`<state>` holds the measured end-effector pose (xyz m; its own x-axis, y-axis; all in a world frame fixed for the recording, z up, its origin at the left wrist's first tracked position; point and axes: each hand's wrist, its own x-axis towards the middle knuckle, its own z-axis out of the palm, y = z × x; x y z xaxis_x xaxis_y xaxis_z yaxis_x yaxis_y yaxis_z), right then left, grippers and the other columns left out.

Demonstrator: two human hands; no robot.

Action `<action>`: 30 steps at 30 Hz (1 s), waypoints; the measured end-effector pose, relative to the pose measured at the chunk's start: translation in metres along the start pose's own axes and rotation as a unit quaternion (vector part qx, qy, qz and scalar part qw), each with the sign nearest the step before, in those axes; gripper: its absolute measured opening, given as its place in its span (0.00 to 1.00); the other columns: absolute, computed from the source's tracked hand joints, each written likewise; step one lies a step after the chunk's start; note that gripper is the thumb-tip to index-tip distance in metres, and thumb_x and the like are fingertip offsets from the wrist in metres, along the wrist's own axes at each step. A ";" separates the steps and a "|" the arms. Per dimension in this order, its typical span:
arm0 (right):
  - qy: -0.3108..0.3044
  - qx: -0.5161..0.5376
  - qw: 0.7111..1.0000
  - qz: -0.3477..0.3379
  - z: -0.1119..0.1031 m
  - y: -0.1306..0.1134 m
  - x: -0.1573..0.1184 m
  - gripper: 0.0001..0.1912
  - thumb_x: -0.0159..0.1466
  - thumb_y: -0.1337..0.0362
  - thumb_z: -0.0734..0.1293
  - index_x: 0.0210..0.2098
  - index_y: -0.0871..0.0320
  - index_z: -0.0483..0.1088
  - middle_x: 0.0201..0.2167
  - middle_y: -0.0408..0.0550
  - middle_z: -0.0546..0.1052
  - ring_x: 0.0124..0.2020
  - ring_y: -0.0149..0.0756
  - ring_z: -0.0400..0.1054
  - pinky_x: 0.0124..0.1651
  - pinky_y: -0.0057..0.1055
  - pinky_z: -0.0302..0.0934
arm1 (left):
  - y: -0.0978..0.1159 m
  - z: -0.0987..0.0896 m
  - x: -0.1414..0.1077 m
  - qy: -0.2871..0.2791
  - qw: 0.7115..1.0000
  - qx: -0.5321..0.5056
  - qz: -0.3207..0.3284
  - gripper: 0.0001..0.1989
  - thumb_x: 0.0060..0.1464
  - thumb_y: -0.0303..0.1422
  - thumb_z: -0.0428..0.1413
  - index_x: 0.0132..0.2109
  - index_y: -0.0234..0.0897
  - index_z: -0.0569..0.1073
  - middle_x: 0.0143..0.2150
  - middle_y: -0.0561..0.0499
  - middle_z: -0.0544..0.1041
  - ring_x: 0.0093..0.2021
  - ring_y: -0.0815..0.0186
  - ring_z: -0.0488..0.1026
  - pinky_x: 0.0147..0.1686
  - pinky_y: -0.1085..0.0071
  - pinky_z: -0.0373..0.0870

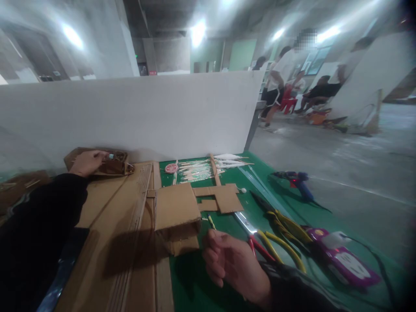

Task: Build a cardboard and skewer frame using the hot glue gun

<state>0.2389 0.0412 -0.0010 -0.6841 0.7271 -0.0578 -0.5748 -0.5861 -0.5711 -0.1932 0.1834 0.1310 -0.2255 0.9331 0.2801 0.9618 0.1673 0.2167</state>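
My left hand (88, 163) reaches into a small open cardboard box (117, 167) at the back left, its fingers closed. At its fingertips is a small pale bluish piece (111, 156), too small to name. Low in the middle, my right hand (229, 260) is curled, with a thin yellow stick with a dark tip (211, 222) pinched between thumb and forefinger. Just left of that hand stands a folded cardboard box (178, 207) with an open side. A flat cardboard cutout (227, 198) lies behind the hand, near several wrapped cotton swabs (201, 170).
Scissors (245, 223), yellow-handled pliers (286, 225), clear glue sticks (260, 182), a blue glue gun (297, 182) and a purple power strip (344, 258) lie on the green tabletop. Cardboard sheets (110, 208) cover the left. A white partition (146, 115) stands behind; people are beyond.
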 end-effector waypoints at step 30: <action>-0.116 -0.907 0.329 -0.236 0.039 -0.004 -0.035 0.20 0.75 0.60 0.53 0.63 0.49 0.62 0.33 0.45 0.76 0.26 0.35 0.65 0.30 0.34 0.49 | 0.152 0.038 -0.278 -0.372 0.734 -0.556 -0.115 0.20 0.49 0.48 0.64 0.34 0.39 0.67 0.31 0.55 0.69 0.29 0.69 0.63 0.31 0.73 0.60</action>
<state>0.2480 0.0041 0.0350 -0.8475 0.4141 0.3322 0.4283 0.9030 -0.0330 0.0216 -0.0390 0.0509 0.1836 0.9053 -0.3831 0.0965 0.3713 0.9235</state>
